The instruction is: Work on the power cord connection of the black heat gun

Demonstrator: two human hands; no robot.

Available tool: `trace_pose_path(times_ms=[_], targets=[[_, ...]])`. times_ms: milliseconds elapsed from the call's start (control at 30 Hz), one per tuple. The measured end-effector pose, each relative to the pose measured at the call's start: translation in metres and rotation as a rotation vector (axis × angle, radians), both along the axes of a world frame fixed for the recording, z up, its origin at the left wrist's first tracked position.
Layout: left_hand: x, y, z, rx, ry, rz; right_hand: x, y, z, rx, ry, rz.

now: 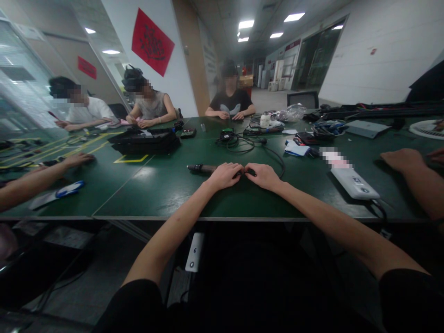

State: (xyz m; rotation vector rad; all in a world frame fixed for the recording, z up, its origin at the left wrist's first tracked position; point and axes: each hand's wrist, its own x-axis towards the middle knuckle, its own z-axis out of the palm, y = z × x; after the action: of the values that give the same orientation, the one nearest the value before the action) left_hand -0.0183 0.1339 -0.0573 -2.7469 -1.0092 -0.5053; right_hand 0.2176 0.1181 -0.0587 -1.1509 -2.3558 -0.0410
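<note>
Both of my hands meet just above the near part of the green table (166, 199). My left hand (225, 175) is closed around the rear part of a dark electric screwdriver (204, 169), whose metal tip points left. My right hand (262, 176) pinches a black cable end (249, 172) close against the fingers of my left hand. From there a black cable (283, 162) curves up and away toward the middle of the table. Whether the cable end is joined to the screwdriver is hidden by my fingers.
A black tray (145, 141) stands left of centre. To the right lie a white power bank (355, 182) and a blue-and-white cloth (296, 148); coiled cables (239, 143) lie ahead. Several people sit around the table, with a person's arm (405, 171) close on the right and another (45, 173) left.
</note>
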Motion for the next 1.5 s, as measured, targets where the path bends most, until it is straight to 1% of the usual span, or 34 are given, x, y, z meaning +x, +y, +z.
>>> trace_pose_path(times_ms=[733,1500], targets=[[-0.0001,0.0006,0.0001,-0.02,0.01,0.009,-0.0001,-0.0001,0.0002,-0.003,0.003,0.006],[0.0,-0.001,0.0002,-0.004,-0.005,0.006,0.0004,0.0012,-0.001,-0.004,0.002,0.001]])
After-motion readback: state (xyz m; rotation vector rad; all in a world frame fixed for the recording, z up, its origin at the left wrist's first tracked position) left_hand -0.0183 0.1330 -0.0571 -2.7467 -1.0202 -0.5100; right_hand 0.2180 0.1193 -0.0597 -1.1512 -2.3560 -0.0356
